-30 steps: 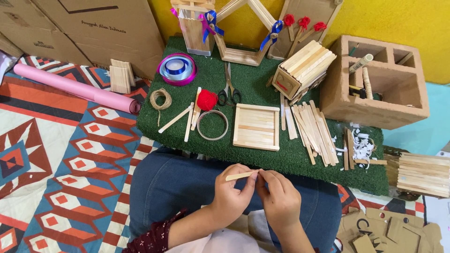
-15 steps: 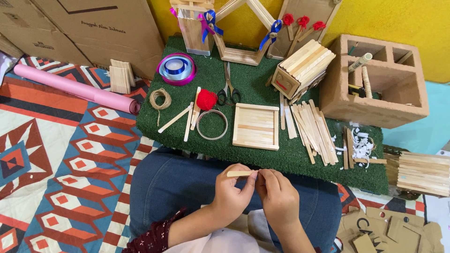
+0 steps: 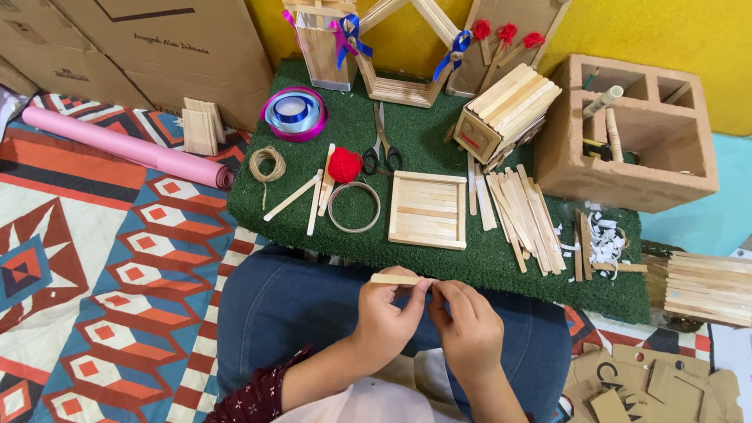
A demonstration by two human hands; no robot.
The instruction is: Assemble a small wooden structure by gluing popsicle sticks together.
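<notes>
I am pinching a flat pale wooden craft stick point(image 3: 397, 279) in my left grip point(image 3: 389, 319); my right grip point(image 3: 468, 329) is pinching its near end, steadying it level above the green turf mat point(image 3: 501, 270).

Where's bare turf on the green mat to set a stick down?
Free: mat front strip below square frame; small patch between ribbon spool and scissors. Crowded: right side, with loose sticks and paper scraps; back edge, with stick houses.
</notes>
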